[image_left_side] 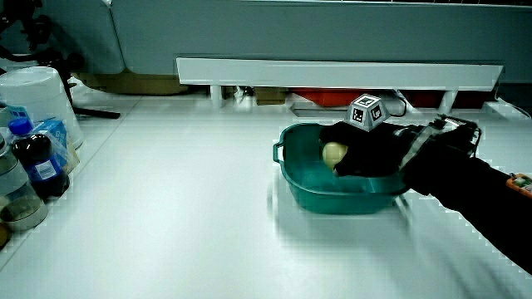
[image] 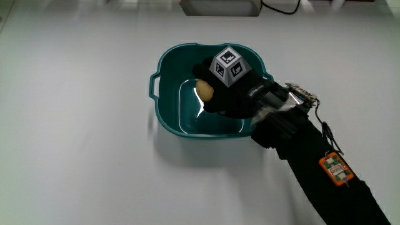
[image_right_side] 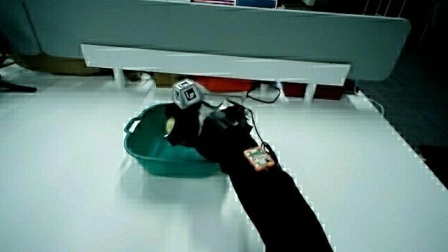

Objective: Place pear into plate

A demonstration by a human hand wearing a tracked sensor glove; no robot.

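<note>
The hand (image: 232, 94) reaches into the teal plate (image: 167, 119), its fingers curled round the pear (image: 205, 89), which sits inside the basin, low over its floor; whether it touches the floor I cannot tell; the plate stands on the white worktop (image: 81, 125). The pear looks light, firm and smooth-skinned, probably bruisable; a grip round its broad belly seems safest.

Gloved hands: one (image: 228, 94)
Pears: one (image: 205, 90)
Teal plates: one (image: 169, 119)
Patterned cubes: one (image: 229, 65)
Dark bottles: one (image_left_side: 35, 162)
White buckets: one (image_left_side: 37, 95)
</note>
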